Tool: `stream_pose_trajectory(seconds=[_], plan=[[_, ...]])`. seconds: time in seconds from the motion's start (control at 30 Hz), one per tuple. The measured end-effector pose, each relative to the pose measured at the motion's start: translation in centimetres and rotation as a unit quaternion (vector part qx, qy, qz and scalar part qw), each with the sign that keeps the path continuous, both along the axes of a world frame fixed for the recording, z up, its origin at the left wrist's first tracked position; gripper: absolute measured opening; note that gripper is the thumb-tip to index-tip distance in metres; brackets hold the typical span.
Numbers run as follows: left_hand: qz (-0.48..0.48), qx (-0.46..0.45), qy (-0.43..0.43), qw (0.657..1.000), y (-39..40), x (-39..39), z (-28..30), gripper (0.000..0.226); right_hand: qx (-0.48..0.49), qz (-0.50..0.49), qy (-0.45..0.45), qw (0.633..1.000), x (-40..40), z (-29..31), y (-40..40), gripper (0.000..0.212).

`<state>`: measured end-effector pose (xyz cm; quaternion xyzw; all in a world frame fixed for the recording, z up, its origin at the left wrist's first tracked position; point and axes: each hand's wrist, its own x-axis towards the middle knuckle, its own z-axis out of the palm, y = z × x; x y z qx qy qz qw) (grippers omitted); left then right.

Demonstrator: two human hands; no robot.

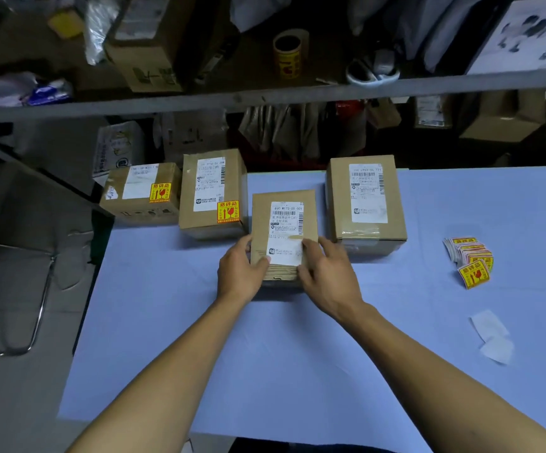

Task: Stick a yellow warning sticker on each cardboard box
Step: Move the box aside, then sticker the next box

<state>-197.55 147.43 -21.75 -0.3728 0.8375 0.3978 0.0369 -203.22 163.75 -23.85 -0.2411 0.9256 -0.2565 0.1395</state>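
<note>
A: What do the hands have?

B: The left hand (240,269) and right hand (327,273) clasp the near end of a small brown cardboard box with a white shipping label (283,233), fingers curled round its sides. No sticker on it yet.

A: And the stickers?

B: The loose strip of yellow warning stickers (471,259) lies well to the right on the pale blue table (265,354), so the right hand is nearer. Farther back, the large unstickered cardboard box (366,201) also waits.
</note>
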Motion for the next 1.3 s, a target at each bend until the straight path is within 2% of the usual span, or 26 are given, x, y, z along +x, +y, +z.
stream_pose_trajectory(seconds=[0.1,0.2,0.27,0.33,0.4,0.67,0.8,0.87,1.1,1.3], plan=[[0.044,0.121,0.0,0.992,-0.5,-0.5,0.0,0.059,-0.112,-0.097,-0.143,0.979,0.0,0.6,0.1,0.058],[0.089,0.266,0.008,0.96,-0.6,-0.8,-0.4,0.04,-0.177,-0.181,-0.295,0.921,-0.4,0.0,0.0,0.069],[0.096,0.309,0.011,0.946,-0.5,-0.9,-0.5,0.037,-0.204,-0.202,-0.364,0.886,-0.6,-1.4,0.0,0.074],[0.098,0.328,0.025,0.939,-0.5,-0.7,-1.1,0.04,-0.235,-0.2,-0.394,0.866,-0.6,-2.6,0.0,0.066],[0.094,0.33,0.035,0.939,-0.4,-0.5,-1.6,0.043,-0.254,-0.193,-0.4,0.859,-0.6,-3.0,0.0,0.061],[0.079,0.334,0.053,0.938,-0.2,1.4,-1.7,0.046,-0.274,-0.18,-0.392,0.86,0.9,-2.5,0.5,0.066],[0.054,0.334,0.072,0.938,-0.1,3.3,-1.6,0.046,-0.297,-0.185,-0.379,0.857,3.3,-1.5,0.7,0.049],[0.047,0.335,0.083,0.937,0.0,4.5,-1.4,0.045,-0.299,-0.186,-0.37,0.86,4.6,-0.7,0.9,0.047],[-0.007,0.347,0.105,0.932,2.1,9.7,-0.5,0.04,-0.309,-0.221,-0.331,0.863,11.4,2.7,3.6,0.036],[-0.079,0.343,0.074,0.933,6.6,11.4,-0.4,0.042,-0.31,-0.294,-0.319,0.846,15.3,4.4,8.2,0.032]])
